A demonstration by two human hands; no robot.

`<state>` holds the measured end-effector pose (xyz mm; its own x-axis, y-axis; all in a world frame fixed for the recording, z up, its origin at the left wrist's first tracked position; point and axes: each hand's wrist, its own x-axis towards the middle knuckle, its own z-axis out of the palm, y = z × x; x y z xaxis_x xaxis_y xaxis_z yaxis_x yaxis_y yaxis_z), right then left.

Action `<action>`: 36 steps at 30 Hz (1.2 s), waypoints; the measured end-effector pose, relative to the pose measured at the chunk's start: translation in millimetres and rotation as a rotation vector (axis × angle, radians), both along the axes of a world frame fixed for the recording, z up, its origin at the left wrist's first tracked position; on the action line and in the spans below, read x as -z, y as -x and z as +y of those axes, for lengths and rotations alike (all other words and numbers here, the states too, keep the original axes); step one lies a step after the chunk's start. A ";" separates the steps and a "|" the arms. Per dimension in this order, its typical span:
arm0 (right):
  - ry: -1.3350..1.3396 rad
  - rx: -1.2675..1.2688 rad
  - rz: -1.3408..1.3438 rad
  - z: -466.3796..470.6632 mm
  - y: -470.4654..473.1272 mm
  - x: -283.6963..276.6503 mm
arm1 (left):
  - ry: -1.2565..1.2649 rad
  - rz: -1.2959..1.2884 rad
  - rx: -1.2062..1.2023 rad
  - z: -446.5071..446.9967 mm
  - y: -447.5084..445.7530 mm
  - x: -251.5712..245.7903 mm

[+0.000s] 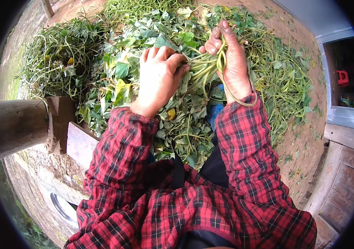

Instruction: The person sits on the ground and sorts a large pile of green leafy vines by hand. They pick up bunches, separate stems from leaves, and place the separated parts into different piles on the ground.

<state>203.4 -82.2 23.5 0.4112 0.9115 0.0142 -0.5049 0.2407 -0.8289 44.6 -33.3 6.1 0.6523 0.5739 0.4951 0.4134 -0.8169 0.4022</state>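
A bundle of green plant stems (203,67) runs between my hands. My right hand (231,54) is closed around the bundle, thumb pointing up, with a long stem looping down over the wrist. At the bundle's left end, my left hand (163,70) has its thumb and fingertips together at the stem ends; whether it pinches one is hidden. Beneath both hands lies a broad heap of cut leafy vines (183,124), with green, wilted and some yellow leaves.
A tangled vine pile (68,59) stands at the left, above a wooden post and beam (18,127). Stripped stems (142,9) lie at the far edge. A blue shoe (216,113) shows among the leaves. At the right are bare earth (301,155) and a wooden panel wall (345,183).
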 end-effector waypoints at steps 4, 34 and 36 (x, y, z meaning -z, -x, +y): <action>0.022 0.032 0.003 -1.2 -1.2 -1.4 | 0.016 -0.050 -0.049 -0.8 -4.0 2.7; -0.084 -0.142 0.126 -7.4 -13.9 -6.0 | 0.323 -0.177 -0.146 26.0 9.3 -1.4; -0.125 -0.193 0.165 -6.5 -12.8 -6.3 | 0.656 -0.375 -0.172 25.8 8.4 0.4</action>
<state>216.2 -88.7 29.9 0.2361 0.9686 0.0783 -0.6773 0.2218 -0.7015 36.2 -7.5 5.7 0.3836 0.9040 0.1887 0.2535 -0.2996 0.9198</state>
